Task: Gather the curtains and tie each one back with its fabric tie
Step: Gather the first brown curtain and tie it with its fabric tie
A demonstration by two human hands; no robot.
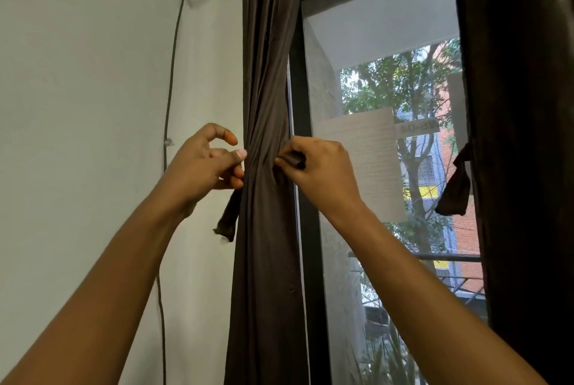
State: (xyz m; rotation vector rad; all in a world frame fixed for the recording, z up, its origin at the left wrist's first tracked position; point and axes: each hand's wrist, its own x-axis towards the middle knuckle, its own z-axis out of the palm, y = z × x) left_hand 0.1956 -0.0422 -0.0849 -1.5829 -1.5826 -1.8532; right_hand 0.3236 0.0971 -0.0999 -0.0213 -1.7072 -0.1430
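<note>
Curtains, dark brown, two panels flanking a black-framed window (306, 167).

Left curtain (267, 74): hangs against the pale wall (93, 105), drawn into a narrow column and cinched at mid-height, where the folds twist and converge. Cloth is soft, matte and finely pleated.

Fabric tie (228, 220): same brown cloth, a flat strip. One end hangs limp at the left of the bundle; the other end (295, 161) is rolled small and sits at the right.

Left hand (208, 164): thumb and fingertips pinched at the cinch, on the bundle's left side; index finger lifted clear.

Right hand (320, 173): closed around the short rolled end, pressed to the bundle's right side.

Step in hand, as judged: knotting the tie round the left panel. The next move likely calls for crossing the two ends and drawing them snug without letting the gather slip.

Right curtain (521, 136): near the right edge, with a similar strip (455, 192) dangling from it; whether that strip is knotted cannot be told.

Also: a thin grey cable (170, 74) running down the wall; trees and buildings show through the glass.
</note>
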